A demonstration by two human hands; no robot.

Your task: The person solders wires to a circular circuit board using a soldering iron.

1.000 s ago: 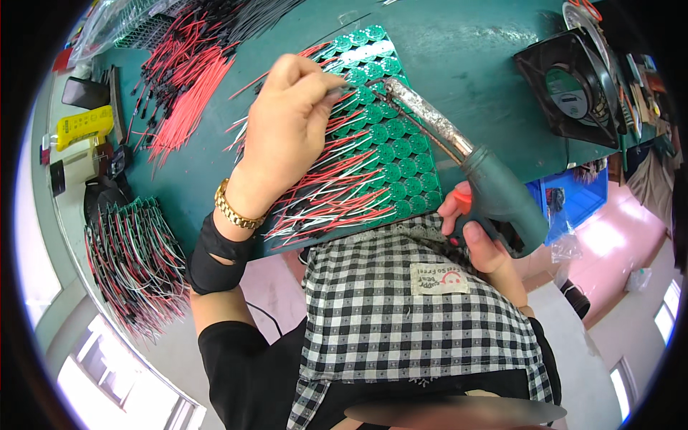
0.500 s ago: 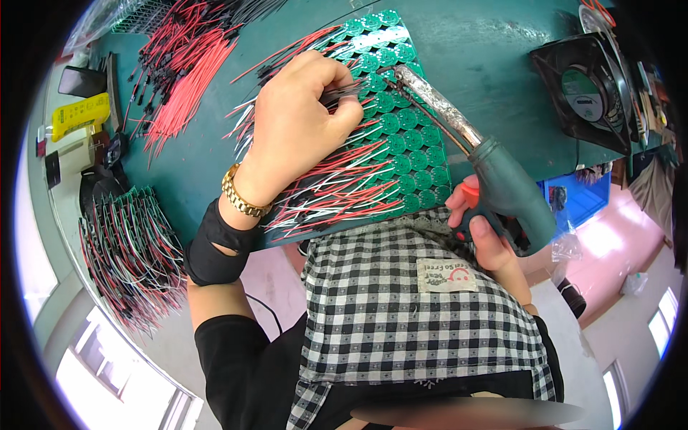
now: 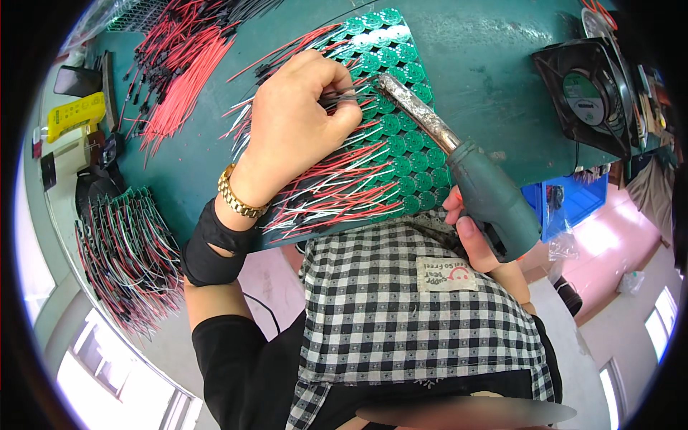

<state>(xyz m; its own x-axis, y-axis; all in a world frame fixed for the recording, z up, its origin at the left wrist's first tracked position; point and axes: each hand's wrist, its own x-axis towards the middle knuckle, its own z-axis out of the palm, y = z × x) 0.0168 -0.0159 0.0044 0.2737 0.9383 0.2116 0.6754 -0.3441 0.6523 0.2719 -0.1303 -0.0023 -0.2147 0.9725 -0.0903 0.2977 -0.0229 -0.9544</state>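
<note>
A panel of round green circuit boards (image 3: 414, 163) lies on the table, with rows of red, white and black wires (image 3: 333, 188) running off its left side. Over those wires, my left hand (image 3: 297, 118) is closed in a pinch on a dark wire (image 3: 348, 95), whose end reaches the panel. My right hand (image 3: 476, 244) grips the handle of a dark green soldering gun (image 3: 494, 197) from below. The gun's scorched metal barrel points up and left. Its tip is at the panel's left part, beside the wire end; whether it touches cannot be made out.
Bundles of red and black wires (image 3: 188, 89) lie at the far left. Wired green boards (image 3: 129, 258) are stacked at the left edge, below a yellow packet (image 3: 75, 116). On the right stand a black fan (image 3: 584, 97) and, lower down, a blue bin (image 3: 573, 208).
The soldering gun has shifted left, bringing its tip to the wire end by my left fingers. A thin rod beside the barrel no longer shows. My left hand has barely moved.
</note>
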